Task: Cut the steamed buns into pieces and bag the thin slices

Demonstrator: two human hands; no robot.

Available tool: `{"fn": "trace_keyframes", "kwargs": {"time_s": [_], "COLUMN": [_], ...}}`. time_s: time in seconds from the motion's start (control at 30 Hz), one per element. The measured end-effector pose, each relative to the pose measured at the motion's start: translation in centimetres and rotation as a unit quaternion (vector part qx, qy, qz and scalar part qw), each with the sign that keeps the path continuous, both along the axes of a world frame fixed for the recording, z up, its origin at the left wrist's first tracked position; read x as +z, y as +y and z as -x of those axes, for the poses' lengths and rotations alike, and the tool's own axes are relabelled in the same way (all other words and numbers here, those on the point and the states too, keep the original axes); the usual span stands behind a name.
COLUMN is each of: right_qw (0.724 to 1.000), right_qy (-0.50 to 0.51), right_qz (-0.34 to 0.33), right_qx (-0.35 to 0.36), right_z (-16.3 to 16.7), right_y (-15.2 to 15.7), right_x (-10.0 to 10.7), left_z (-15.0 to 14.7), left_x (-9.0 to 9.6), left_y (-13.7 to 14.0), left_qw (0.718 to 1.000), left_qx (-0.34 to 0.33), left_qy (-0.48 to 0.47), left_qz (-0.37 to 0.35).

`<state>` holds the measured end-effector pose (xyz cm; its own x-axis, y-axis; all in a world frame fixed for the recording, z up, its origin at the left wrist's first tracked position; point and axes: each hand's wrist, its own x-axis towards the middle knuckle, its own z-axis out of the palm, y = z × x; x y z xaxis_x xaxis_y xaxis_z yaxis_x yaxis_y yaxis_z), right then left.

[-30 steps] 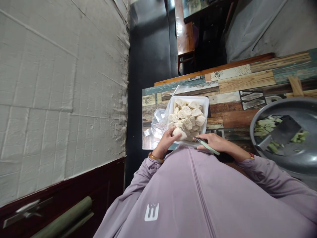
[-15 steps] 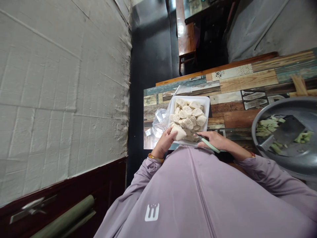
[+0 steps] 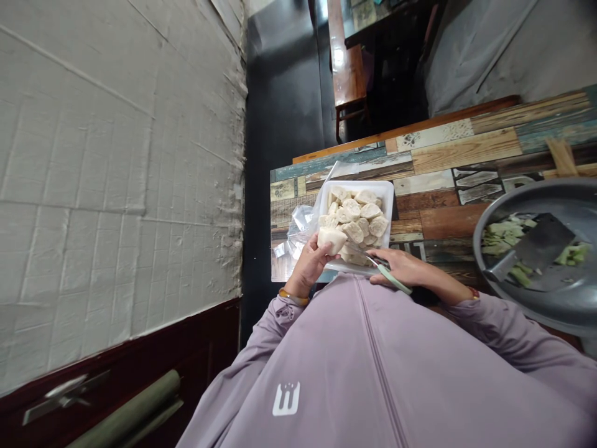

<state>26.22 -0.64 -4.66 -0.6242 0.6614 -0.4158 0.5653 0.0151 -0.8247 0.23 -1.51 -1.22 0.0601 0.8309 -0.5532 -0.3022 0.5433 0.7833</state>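
My left hand (image 3: 311, 264) is closed around a pale steamed bun (image 3: 332, 239), pinching it over the near left corner of a white tray (image 3: 389, 193). In my right hand (image 3: 402, 266) is a pair of scissors (image 3: 392, 278) with light green handles; the narrow metal blades point left toward the bun. Whether the blades touch the bun I cannot tell. Several cut, whitish bun pieces (image 3: 354, 211) are heaped in the tray, just beyond both hands. A clear plastic bag (image 3: 303, 221) lies crumpled along the tray's left side.
A large metal basin (image 3: 480, 233) stands to the right on the patterned table (image 3: 452, 221), holding chopped green vegetables (image 3: 506, 233) and a cleaver (image 3: 543, 239). Thin sticks (image 3: 562, 155) lie behind it. A wooden bench (image 3: 347, 68) is farther off, and a white wall (image 3: 121, 155) rises at left.
My left hand has turned and slightly raised the bun. The scissors have shifted, and their metal blades now show more clearly, extending toward the bun.
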Motion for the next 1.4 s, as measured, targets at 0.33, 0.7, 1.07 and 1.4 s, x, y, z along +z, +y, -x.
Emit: {"fn": "trace_keyframes", "kwargs": {"time_s": [0.33, 0.7, 1.07, 1.4], "right_qw": [0.999, 0.999, 0.995, 0.996], "right_qy": [0.002, 0.044, 0.061, 0.006], "right_qz": [-0.014, -0.006, -0.076, -0.077], "right_qx": [0.050, 0.022, 0.006, -0.037], "right_z": [1.4, 1.6, 1.7, 1.4], "right_y": [1.0, 0.8, -0.7, -1.0], "right_x": [0.5, 0.5, 0.2, 0.5], "left_z": [-1.0, -0.8, -1.0, -0.1], "left_x": [0.1, -0.2, 0.0, 0.1], "left_y": [-0.4, -0.3, -0.2, -0.3], "left_qw": [1.000, 1.000, 1.000, 0.999], "left_qx": [-0.011, -0.007, 0.019, 0.007], "left_qy": [0.014, 0.015, -0.013, -0.018], "left_qz": [-0.006, -0.009, 0.003, 0.026]}}
